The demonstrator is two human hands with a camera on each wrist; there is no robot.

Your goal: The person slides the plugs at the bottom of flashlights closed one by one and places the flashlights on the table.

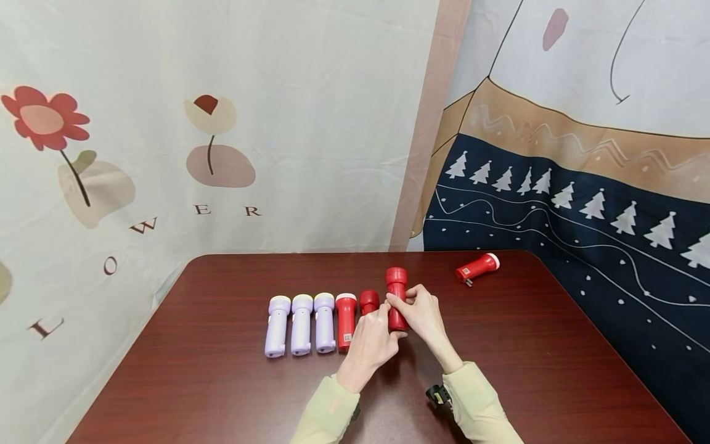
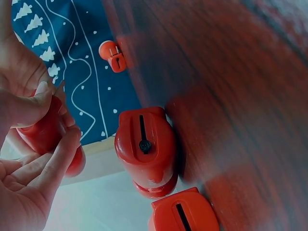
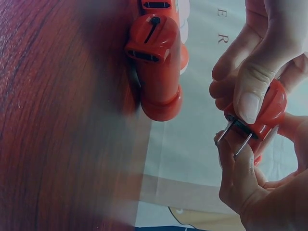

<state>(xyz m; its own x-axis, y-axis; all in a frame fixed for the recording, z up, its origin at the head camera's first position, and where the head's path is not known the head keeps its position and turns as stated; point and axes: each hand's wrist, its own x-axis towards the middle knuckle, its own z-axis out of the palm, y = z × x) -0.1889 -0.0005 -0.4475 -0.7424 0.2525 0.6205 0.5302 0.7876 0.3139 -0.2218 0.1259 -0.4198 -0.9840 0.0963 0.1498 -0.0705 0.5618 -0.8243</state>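
Note:
Both hands hold one dark red flashlight (image 1: 396,282), raised off the table at the right end of a row. My left hand (image 1: 370,339) grips its near end, its thumb on the body in the right wrist view. From the other side my right hand (image 1: 424,314) pinches the body. Two metal prongs (image 3: 226,132) stick out from the flashlight's end, close to the right hand's fingers. Another dark red flashlight (image 1: 368,300) stays on the table, partly hidden behind the left hand. Beside it lies a brighter red flashlight (image 1: 346,314) with a white rim.
Three lilac flashlights (image 1: 277,327) continue the row to the left. At the table's back right lies a red flashlight (image 1: 478,266) with its prongs out. The brown wooden table (image 1: 222,382) ends at printed curtains (image 1: 310,123) behind it.

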